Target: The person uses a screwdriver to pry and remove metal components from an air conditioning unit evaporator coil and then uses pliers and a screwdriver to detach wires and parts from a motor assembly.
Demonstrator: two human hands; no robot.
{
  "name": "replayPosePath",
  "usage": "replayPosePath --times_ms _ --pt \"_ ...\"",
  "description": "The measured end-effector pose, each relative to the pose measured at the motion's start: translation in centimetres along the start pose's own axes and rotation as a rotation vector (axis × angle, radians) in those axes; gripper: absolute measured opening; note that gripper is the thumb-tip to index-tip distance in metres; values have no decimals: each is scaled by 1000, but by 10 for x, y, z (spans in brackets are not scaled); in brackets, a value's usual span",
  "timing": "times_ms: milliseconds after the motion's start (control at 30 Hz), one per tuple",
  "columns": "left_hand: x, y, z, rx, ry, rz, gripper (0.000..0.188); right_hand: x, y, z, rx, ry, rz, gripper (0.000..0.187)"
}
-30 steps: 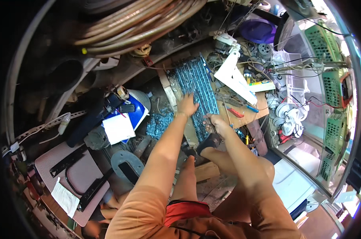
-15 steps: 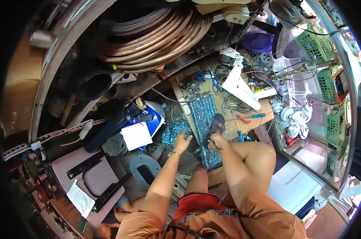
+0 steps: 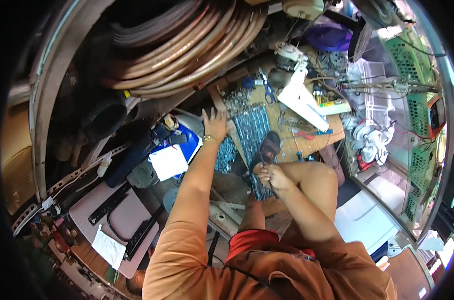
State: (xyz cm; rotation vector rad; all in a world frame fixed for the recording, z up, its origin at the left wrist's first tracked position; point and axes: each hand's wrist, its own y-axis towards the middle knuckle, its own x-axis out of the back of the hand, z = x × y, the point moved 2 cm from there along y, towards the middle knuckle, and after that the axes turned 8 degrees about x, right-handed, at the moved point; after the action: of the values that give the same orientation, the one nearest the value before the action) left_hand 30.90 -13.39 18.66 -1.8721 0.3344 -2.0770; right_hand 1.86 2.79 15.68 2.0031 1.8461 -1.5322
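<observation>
My right hand (image 3: 271, 177) is closed around a thin dark rod-like tool whose ends barely show; its exact kind is unclear. It is above my bent leg, close to my foot in a dark sandal (image 3: 269, 145). The sandal rests on a long blue-grey ribbed strip (image 3: 250, 122) lying along the board's left side. My left hand (image 3: 215, 125) reaches forward with fingers spread, holding nothing. It is over the left edge of the work area, beside a second blue textured patch (image 3: 228, 156). Whether its fingertips touch anything cannot be made out.
Scissors (image 3: 268, 90), pliers (image 3: 303, 134) and a white bracket (image 3: 304, 100) lie on the wooden board (image 3: 332, 131). A large coil of copper-coloured tubing (image 3: 187, 55) is at the upper left. White paper (image 3: 168, 163) lies left of my arm. Green baskets (image 3: 412, 120) line the right.
My left hand has moved forward and left, away from the blue patch, and its fingers have spread. My right hand stays near the sandal. The whole view has shifted slightly.
</observation>
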Motion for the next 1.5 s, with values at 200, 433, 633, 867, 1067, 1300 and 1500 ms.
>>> replayPosePath --times_ms 200,433,633,867,1067,1300,1500 --pt "-55 -2 9 26 -27 219 46 -191 -92 -36 -71 89 -94 16" --pt "-61 -11 15 139 -69 309 46 -235 -117 -74 67 -91 -349 30" --pt "-45 -16 4 108 -132 355 38 -207 -180 -101 36 73 -195 26" --pt "-44 -22 6 32 -141 231 28 -246 -241 -122 147 53 -311 39" --pt "-13 -39 23 14 47 28 47 -347 -100 -20 363 -597 39 41" --pt "-61 -145 -34 252 -555 -225 71 -375 -12 44 1001 -1474 -444 56" --pt "-203 -260 -121 662 -1242 294 79 -341 -16 65 1334 -2021 -627 67"
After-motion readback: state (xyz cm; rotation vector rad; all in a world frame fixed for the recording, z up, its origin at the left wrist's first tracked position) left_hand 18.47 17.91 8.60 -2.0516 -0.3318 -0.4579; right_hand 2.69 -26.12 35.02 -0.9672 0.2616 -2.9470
